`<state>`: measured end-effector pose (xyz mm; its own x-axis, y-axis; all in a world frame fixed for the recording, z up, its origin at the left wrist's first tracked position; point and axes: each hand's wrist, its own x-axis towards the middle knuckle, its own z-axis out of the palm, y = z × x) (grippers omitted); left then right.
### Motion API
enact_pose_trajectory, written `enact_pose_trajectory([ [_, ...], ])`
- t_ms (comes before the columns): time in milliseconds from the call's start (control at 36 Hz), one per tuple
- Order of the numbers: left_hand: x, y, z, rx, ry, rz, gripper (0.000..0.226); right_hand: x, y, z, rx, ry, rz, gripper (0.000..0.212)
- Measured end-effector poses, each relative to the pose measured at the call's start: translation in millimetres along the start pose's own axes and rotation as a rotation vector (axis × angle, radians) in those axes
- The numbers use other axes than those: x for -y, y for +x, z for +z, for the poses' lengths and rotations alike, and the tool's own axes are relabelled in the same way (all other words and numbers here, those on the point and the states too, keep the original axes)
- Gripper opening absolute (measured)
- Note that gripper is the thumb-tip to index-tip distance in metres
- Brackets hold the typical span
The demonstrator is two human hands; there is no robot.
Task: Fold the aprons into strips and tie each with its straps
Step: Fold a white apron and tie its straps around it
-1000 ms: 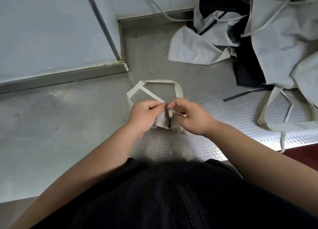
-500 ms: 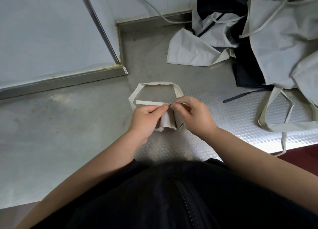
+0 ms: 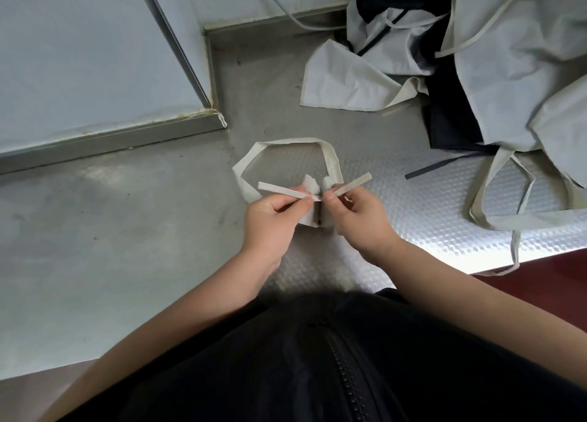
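1. Centre of frame: left hand point(image 3: 270, 218) and right hand point(image 3: 359, 221), the fingers of each pinching one end of the straps point(image 3: 279, 192), with the ends splayed outward from a knot.
2. Between the hands: folded apron point(image 3: 310, 221), low over the tabletop point(image 3: 127, 231). Folding judged done, tie nearly tight.
3. Beyond: its loop point(image 3: 286, 142) lies loose.
4. Upper right: pile point(image 3: 508, 72) of unfolded aprons, all outstanding.

Matt pale cloth aprons point(image 3: 495, 56) on embossed, shiny metal table point(image 3: 413, 205)
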<state>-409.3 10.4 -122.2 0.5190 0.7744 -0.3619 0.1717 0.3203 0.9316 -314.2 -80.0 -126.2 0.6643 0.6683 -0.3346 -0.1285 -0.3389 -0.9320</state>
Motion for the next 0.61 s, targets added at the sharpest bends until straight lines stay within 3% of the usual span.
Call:
enact_pose_trajectory([
  [111, 0.7, -1.6, 0.8, -0.015, -0.027, -0.018, 0.016, -7.5, -2.6, -0.9, 0.076, 0.005, 0.033, 0.010],
  [250, 2.2, -1.8, 4.0, -0.008, -0.003, -0.054, 0.011, -8.8, 6.3, -3.2, 0.022, 0.149, 0.133, 0.012],
  [389, 4.4, 2.6, 2.7, -0.029, -0.147, -0.136, 0.016, -8.8, 12.7, -7.3, -0.031, 0.174, 0.216, 0.023],
  [611, 4.7, 2.9, 2.8, -0.028, -0.264, -0.111, 0.021, 0.2, 14.1, -10.7, -0.117, 0.138, 0.265, 0.031],
])
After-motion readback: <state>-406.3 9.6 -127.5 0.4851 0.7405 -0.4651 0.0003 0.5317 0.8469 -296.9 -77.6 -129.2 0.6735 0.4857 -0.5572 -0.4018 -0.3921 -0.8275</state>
